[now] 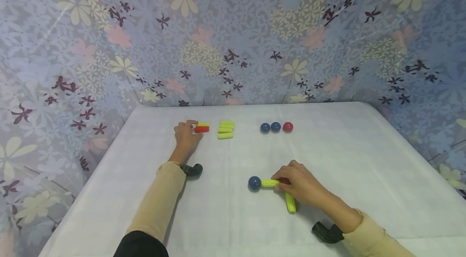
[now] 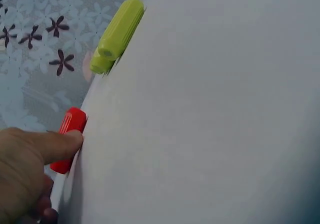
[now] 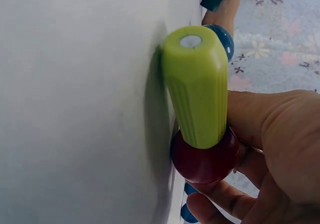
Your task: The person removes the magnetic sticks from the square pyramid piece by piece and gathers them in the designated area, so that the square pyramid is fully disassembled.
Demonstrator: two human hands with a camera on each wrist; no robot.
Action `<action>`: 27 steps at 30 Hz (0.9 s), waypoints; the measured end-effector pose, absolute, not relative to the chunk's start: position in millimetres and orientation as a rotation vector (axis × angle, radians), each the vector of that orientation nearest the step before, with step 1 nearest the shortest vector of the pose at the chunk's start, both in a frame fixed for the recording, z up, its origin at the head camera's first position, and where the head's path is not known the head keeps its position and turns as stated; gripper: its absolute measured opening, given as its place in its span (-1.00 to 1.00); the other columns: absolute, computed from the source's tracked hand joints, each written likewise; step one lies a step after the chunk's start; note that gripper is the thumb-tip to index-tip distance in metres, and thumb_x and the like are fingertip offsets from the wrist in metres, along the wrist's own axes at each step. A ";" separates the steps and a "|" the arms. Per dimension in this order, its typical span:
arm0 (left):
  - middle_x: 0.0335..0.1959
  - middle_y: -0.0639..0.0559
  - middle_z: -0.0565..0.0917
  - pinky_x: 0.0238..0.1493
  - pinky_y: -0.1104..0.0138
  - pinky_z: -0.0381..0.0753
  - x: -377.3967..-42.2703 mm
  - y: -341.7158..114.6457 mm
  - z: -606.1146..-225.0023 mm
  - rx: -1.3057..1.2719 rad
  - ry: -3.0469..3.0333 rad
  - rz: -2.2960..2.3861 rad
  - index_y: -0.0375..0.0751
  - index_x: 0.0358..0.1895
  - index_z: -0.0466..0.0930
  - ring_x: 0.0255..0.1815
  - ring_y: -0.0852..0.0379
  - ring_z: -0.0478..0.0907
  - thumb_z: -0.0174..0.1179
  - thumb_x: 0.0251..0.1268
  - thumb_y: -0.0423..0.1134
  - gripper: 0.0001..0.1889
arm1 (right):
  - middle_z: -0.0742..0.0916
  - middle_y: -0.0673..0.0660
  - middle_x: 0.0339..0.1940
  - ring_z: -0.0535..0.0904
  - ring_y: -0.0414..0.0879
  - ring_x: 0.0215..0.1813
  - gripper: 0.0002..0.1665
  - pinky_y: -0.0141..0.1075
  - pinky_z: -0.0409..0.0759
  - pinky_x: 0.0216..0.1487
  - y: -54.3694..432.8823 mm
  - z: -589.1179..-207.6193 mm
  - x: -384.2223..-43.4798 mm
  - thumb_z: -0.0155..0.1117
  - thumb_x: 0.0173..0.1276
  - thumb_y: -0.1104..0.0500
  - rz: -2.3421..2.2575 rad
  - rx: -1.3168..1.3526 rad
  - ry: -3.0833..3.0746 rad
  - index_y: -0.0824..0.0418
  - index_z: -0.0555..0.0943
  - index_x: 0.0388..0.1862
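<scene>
At the far left of the table, my left hand (image 1: 186, 137) pinches a short red stick (image 1: 202, 129) by its near end. Its thumb lies along the stick (image 2: 75, 116) in the left wrist view. A yellow stick (image 1: 202, 124) lies right behind the red one. My right hand (image 1: 302, 184) holds a dark red ball (image 3: 205, 161) with curled fingers, low over the table. From that ball a ridged yellow stick (image 3: 197, 89) points toward me. Another yellow stick (image 1: 269, 183) runs left from it to a blue ball (image 1: 255, 183). The right hand hides the red ball in the head view.
Several yellow sticks (image 1: 225, 129) lie in a stack-like row right of my left hand. Farther right sit two blue balls (image 1: 275, 126) and a red ball (image 1: 288, 126) in line. A white cloth covers the table (image 1: 218, 216); a flowered curtain (image 1: 233, 38) hangs behind it.
</scene>
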State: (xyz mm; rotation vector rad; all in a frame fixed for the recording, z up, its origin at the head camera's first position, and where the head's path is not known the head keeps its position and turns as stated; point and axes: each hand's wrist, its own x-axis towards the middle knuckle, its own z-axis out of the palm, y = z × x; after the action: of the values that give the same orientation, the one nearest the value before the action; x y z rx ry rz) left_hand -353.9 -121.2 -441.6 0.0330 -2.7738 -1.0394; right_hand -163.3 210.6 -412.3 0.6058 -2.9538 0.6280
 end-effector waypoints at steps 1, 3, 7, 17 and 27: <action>0.09 -0.21 0.40 0.16 0.01 0.23 -350.6 -120.8 -440.6 0.025 -2.763 -1.049 -0.11 0.19 0.41 0.16 -0.16 0.19 0.28 0.13 -0.20 -0.49 | 0.71 -0.20 -0.33 0.36 -0.27 -0.24 -0.77 -0.40 0.33 -0.23 210.0 -412.6 -163.3 0.44 0.07 0.08 0.628 0.603 -2.955 -0.02 0.72 -0.23; 0.12 -0.24 0.36 0.15 0.00 0.23 -340.3 -117.3 -437.6 -0.012 -2.732 -1.092 -0.13 0.23 0.38 0.18 -0.17 0.15 0.30 0.11 -0.21 -0.44 | 0.71 -0.19 -0.33 0.35 -0.27 -0.24 -0.77 -0.40 0.33 -0.24 210.0 -413.4 -163.8 0.44 0.07 0.08 0.627 0.604 -2.955 -0.01 0.72 -0.23; 0.08 -0.20 0.41 0.12 0.04 0.28 -302.8 -99.5 -433.9 -0.192 -2.661 -1.252 -0.16 0.17 0.44 0.13 -0.12 0.21 0.25 0.17 -0.20 -0.53 | 0.71 -0.18 -0.33 0.35 -0.26 -0.24 -0.76 -0.40 0.32 -0.24 211.1 -414.2 -164.4 0.43 0.08 0.08 0.632 0.595 -2.963 -0.01 0.71 -0.22; 0.00 0.00 0.61 0.10 0.20 0.36 -199.7 -38.7 -438.1 -0.825 -2.770 -1.366 -0.13 0.11 0.54 0.05 0.07 0.37 0.28 0.16 -0.04 -0.54 | 0.68 -0.20 -0.36 0.34 -0.28 -0.27 -0.78 -0.43 0.30 -0.29 211.9 -417.4 -165.3 0.43 0.08 0.10 0.652 0.615 -2.944 -0.02 0.71 -0.23; -0.18 0.13 0.63 0.05 0.20 0.24 -186.4 -19.9 -441.3 -0.883 -2.828 -1.074 0.01 -0.03 0.62 -0.10 0.20 0.36 0.38 0.01 0.00 -0.59 | 0.62 -0.25 -0.42 0.31 -0.29 -0.29 -0.77 -0.45 0.26 -0.32 208.9 -416.8 -165.2 0.43 0.08 0.08 0.653 0.631 -2.942 0.00 0.71 -0.23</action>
State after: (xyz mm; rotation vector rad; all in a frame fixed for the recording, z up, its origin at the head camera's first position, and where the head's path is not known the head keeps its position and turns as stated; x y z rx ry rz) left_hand -186.4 -19.9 -441.3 -0.8827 -2.8276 -1.0736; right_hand -165.2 208.9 -416.8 0.6312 -2.9418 0.6526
